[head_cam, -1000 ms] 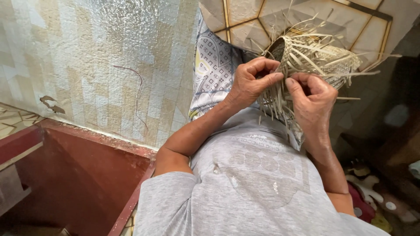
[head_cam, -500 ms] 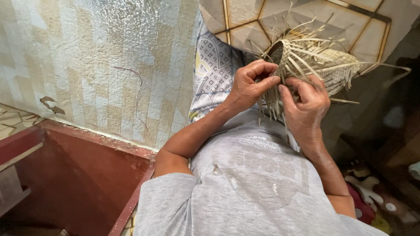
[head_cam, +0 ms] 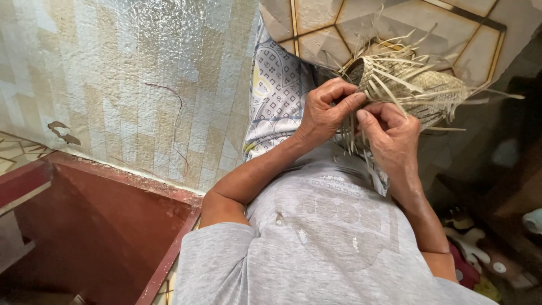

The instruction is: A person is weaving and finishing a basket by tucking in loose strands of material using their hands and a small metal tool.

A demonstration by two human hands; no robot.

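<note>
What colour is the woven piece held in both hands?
Pale straw-tan, with loose dry strips sticking out; the woven piece shows in the head view.

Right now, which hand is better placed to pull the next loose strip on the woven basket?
The right hand, probably. Its fingertips touch the loose strips hanging below the basket rim, while the left hand grips the rim and steadies it.

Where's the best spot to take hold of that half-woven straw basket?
Grip the straw basket by its tightly woven body, coming from the far right side, clear of the left hand and right hand working its open rim. The woven part looks firm; the loose strands hanging at the rim would likely bend or slip.
</note>
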